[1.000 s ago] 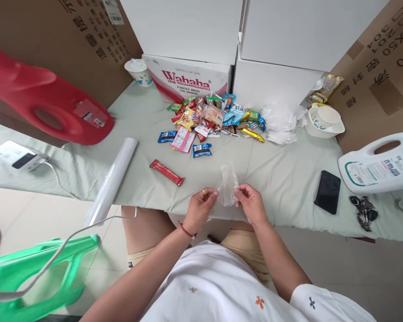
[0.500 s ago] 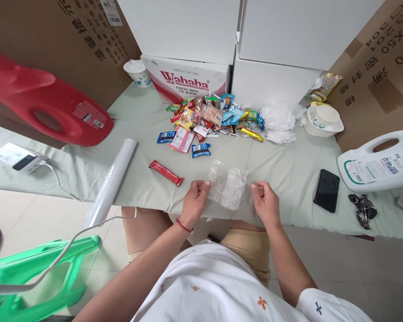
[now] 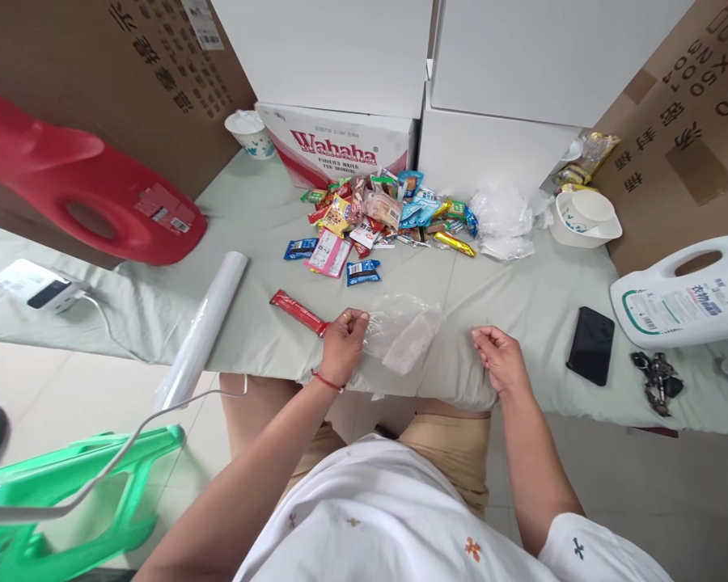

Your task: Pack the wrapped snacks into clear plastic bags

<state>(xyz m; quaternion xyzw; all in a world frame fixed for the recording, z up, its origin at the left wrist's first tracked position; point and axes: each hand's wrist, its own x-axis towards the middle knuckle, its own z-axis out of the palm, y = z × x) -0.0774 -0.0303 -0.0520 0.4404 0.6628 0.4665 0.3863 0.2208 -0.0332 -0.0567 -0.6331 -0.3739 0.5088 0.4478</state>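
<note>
My left hand [image 3: 344,347] pinches the left edge of a clear plastic bag [image 3: 404,333], its thumb and forefinger pressed together. The bag lies slack over the cloth near the front edge, a whitish patch showing in its lower part. Just left of that hand lies a red-wrapped snack bar [image 3: 297,310], its right end against or behind the fingers. My right hand [image 3: 498,354] is apart from the bag, to its right, with fingers curled together and nothing visible in them. Farther back is a heap of wrapped snacks [image 3: 376,208], with blue packets at its front.
A plastic roll [image 3: 209,323] overhangs the front edge at left, near a red jug [image 3: 97,194] and white charger [image 3: 36,284]. At right are crumpled clear bags [image 3: 503,220], a white bowl [image 3: 582,230], a phone [image 3: 590,343], keys [image 3: 656,380] and a white detergent jug [image 3: 692,295]. Cartons [image 3: 340,145] stand behind.
My hands have moved apart: the left slightly left and up with the bag's edge, the right farther right. The bag looks more spread and shifted, and my left fingers now reach the red bar's end.
</note>
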